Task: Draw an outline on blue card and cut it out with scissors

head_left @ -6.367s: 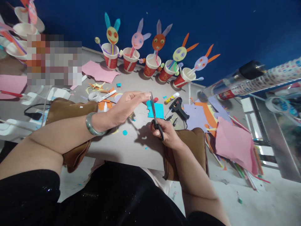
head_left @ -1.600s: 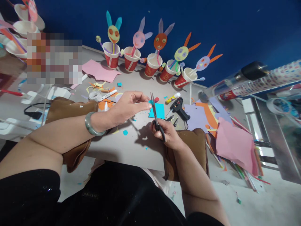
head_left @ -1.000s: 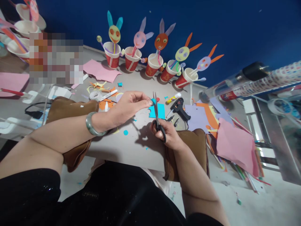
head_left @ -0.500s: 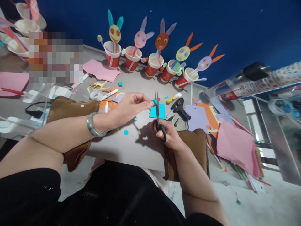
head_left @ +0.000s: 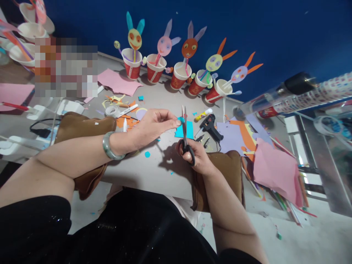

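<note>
My left hand (head_left: 154,126) is closed in a pinch on a small blue paper piece (head_left: 180,120) between thumb and fingertips. My right hand (head_left: 196,156) grips the black handles of a pair of scissors (head_left: 185,128), its blades pointing away from me and slightly parted. The blades stand right at the pinched piece; whether they touch it I cannot tell. Below them a larger blue paper sheet (head_left: 188,130) with a notched left edge lies on the table. A small round blue cutout (head_left: 147,154) rests nearer to me.
Several red-and-white paper cups (head_left: 180,75) with rabbit-faced figures line the back wall. A black glue gun (head_left: 211,128) and a yellow glue stick (head_left: 203,114) lie right of the scissors. Pink paper (head_left: 276,172) covers straws at right; a tape roll (head_left: 112,110) is at left.
The scissor blades have parted slightly, and the blue piece in my left hand has shifted a little. Otherwise both hands stay nearly in place.
</note>
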`<control>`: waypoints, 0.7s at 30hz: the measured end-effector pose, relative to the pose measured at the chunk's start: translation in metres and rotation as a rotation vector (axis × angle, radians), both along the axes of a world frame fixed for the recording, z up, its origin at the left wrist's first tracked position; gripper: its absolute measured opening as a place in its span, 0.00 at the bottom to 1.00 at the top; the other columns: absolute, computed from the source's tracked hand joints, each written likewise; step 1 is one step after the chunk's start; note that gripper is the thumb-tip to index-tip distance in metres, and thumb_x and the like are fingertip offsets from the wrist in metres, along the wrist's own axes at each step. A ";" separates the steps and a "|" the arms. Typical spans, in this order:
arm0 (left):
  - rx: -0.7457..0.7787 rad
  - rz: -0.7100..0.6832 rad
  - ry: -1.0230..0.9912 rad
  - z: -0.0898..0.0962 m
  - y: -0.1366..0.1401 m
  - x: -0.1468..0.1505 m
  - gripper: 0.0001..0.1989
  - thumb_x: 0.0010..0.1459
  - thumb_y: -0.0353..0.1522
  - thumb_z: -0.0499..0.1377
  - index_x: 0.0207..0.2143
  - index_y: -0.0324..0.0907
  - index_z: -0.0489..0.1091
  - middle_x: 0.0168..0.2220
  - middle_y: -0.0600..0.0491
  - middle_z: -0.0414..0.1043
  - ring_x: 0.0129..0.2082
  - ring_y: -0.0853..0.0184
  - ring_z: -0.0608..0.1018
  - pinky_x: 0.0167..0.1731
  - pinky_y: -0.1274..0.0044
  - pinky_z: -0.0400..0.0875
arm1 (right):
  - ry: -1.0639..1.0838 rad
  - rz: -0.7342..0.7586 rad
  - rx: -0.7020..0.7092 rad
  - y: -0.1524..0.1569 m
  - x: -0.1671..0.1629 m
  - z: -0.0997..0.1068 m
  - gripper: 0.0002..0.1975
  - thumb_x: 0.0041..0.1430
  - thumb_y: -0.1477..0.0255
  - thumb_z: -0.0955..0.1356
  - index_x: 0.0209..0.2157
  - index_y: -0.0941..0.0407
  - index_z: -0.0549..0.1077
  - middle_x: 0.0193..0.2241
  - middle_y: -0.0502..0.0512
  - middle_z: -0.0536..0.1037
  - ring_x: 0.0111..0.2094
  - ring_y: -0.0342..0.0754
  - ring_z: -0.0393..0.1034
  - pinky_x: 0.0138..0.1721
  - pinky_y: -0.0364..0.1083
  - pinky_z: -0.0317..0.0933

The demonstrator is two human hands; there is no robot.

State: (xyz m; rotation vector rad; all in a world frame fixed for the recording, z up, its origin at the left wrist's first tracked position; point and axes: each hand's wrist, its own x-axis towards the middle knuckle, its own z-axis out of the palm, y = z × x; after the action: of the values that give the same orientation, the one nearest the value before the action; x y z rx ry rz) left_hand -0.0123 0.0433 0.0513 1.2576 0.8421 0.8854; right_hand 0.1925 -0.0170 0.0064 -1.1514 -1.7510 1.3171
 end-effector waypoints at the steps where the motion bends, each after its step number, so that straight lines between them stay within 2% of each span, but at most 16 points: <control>1: 0.003 0.000 0.004 0.000 0.000 0.000 0.13 0.53 0.39 0.68 0.24 0.42 0.70 0.23 0.57 0.67 0.27 0.71 0.69 0.28 0.77 0.64 | -0.006 0.000 -0.006 0.000 0.000 0.000 0.34 0.51 0.36 0.67 0.23 0.55 0.65 0.23 0.49 0.68 0.26 0.43 0.58 0.29 0.45 0.53; 14: -0.014 -0.003 -0.004 -0.002 0.000 0.001 0.13 0.52 0.39 0.69 0.24 0.41 0.71 0.24 0.57 0.69 0.27 0.72 0.69 0.30 0.78 0.65 | -0.019 -0.005 -0.032 0.000 -0.001 0.001 0.35 0.49 0.35 0.67 0.23 0.55 0.65 0.23 0.49 0.67 0.25 0.42 0.57 0.28 0.45 0.52; 21: -0.029 -0.020 -0.007 0.000 0.000 0.000 0.11 0.53 0.35 0.68 0.23 0.41 0.70 0.24 0.57 0.68 0.28 0.71 0.69 0.30 0.76 0.65 | -0.014 -0.012 -0.016 0.000 0.000 -0.001 0.34 0.49 0.35 0.67 0.23 0.55 0.65 0.23 0.49 0.68 0.26 0.43 0.59 0.29 0.45 0.53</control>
State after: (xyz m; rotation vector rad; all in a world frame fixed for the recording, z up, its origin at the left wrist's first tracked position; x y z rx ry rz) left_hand -0.0119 0.0432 0.0509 1.2352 0.8331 0.8585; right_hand 0.1924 -0.0171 0.0052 -1.1809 -1.7444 1.3209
